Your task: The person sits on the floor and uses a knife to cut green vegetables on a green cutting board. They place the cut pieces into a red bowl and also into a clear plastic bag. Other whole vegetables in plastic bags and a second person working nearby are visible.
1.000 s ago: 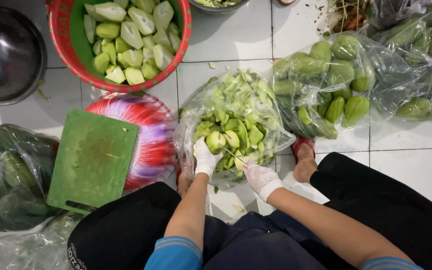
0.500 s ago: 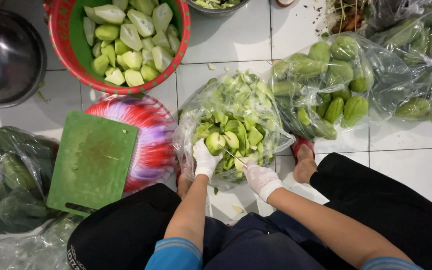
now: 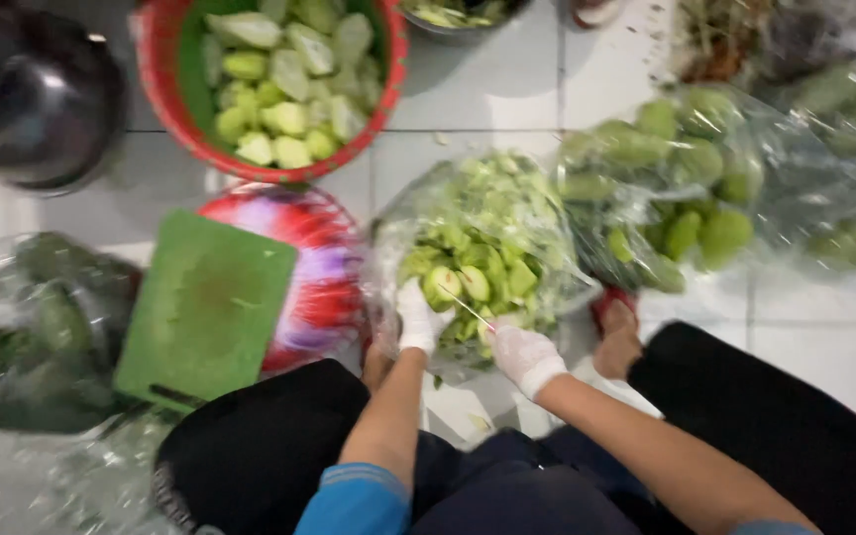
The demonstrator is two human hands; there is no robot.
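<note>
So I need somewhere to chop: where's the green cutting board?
The green cutting board lies at left in the head view, resting on a red patterned basin, left of the left hand.

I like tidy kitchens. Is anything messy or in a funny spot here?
The green cutting board lies tilted, half on a red and purple lid, half off it. Small green scraps lie on the floor tiles near the gloved hands.

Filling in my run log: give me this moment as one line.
left hand: gloved, on green fruit piece | right hand: gloved, holds thin blade | both over clear bag | green board at left
</note>
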